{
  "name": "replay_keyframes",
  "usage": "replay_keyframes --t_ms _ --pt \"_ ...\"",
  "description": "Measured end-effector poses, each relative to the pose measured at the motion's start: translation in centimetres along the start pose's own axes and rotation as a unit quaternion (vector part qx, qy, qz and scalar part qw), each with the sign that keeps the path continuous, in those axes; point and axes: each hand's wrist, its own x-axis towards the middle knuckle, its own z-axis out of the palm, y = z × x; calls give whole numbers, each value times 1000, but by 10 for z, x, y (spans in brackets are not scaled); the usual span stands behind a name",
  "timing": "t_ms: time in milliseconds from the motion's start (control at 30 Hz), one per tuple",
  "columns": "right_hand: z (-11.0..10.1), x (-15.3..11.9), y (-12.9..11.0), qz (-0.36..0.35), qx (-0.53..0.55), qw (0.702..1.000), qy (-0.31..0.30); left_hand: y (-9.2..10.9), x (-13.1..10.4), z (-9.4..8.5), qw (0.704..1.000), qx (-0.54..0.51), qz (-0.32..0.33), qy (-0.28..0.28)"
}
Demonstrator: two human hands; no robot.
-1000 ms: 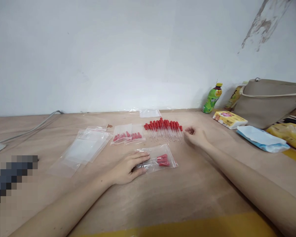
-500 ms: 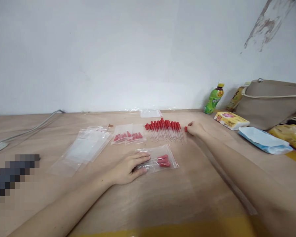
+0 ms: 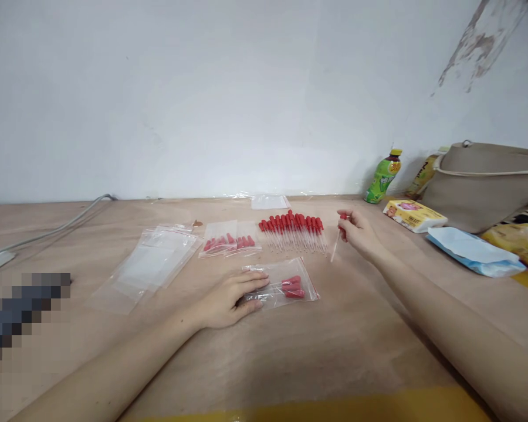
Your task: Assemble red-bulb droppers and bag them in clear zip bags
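Note:
My left hand [image 3: 235, 299] lies flat, fingers extended, across the left end of a clear zip-lock bag [image 3: 270, 298] containing a few red-bulbed droppers [image 3: 294, 294]. Between the thumb and fingers of my right hand [image 3: 351, 227] is the red bulb of a single dropper [image 3: 335, 249], its clear glass tube slanting down to the left. Left of that hand, a row of red-bulbed glass droppers [image 3: 294, 231] lies side by side on the table. Two filled zip-lock bags [image 3: 220, 237] with red bulbs inside rest left of the row.
Flat bags [image 3: 154, 264] are stacked at the left, with another bag [image 3: 270, 202] by the wall. Along the right stand a green bottle [image 3: 382, 179], a tissue pack [image 3: 413, 215], a blue-white packet [image 3: 473, 249] and a beige handbag [image 3: 479, 187]. A grey cable [image 3: 66, 225] crosses the far left.
My right hand has picked up the dropper that stood apart at the row's right end and moved slightly right with it. My left hand has stayed on the bag.

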Motion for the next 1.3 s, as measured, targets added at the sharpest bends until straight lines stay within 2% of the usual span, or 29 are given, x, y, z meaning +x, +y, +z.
replay_keyframes --t_ms 67,167,300,433,500,633,700,900,1067,1167,1300 --pt "8 -23 -9 24 126 992 -10 0 0 0 1000 -8 -1 0" --pt "24 -52 -17 71 241 968 -12 0 -1 0 1000 -16 -3 3" --pt "38 -69 -19 138 323 936 -3 -2 -2 1 1000 -14 -2 4" --pt "39 -78 -19 180 377 907 -51 0 -3 1 1000 -9 -12 2" --pt "39 -82 -20 186 364 907 -98 1 -4 1 1000 -9 -17 5" --pt "38 -85 -21 154 275 922 -224 1 -4 1 1000 -8 -21 5" --pt "37 -84 -20 141 246 924 -256 0 -4 2 1000 -10 -20 4" --pt "23 -75 -16 117 180 934 -285 1 -4 1 1000 -12 -15 6" --pt "11 -74 -11 40 155 927 -340 2 -3 1 1000 -10 -12 7" --pt "18 -75 -14 21 150 933 -327 4 -2 0 1000 -11 -14 9" --pt "38 -79 -21 21 131 946 -296 4 -2 -1 1000 -16 -11 16"
